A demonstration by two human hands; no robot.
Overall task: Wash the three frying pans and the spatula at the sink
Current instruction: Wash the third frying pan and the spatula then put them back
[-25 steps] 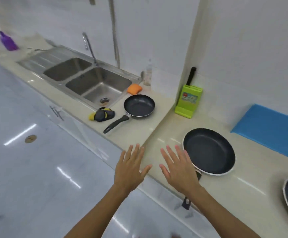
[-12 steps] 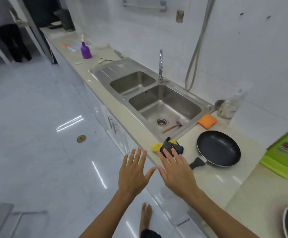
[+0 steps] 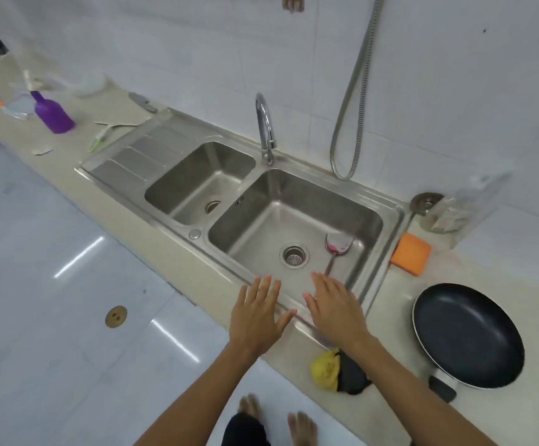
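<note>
A steel double sink fills the middle of the view. In its right basin, beside the drain, lies a spatula with a pink-stained head. One black frying pan sits on the counter right of the sink, its handle toward me. My left hand hovers flat over the sink's front rim, fingers spread and holding nothing. My right hand hovers flat over the right basin's front edge, just in front of the spatula's handle. The other two pans are out of view.
An orange sponge lies right of the sink, a yellow and black cloth at the counter's front edge. The faucet stands behind the basins and a hose hangs on the wall. A purple bottle stands far left, a glass jar back right.
The view has swung left from the corner counter with the pans to the sink. Both hands stayed flat and empty, and now hover over the sink's front rim.
</note>
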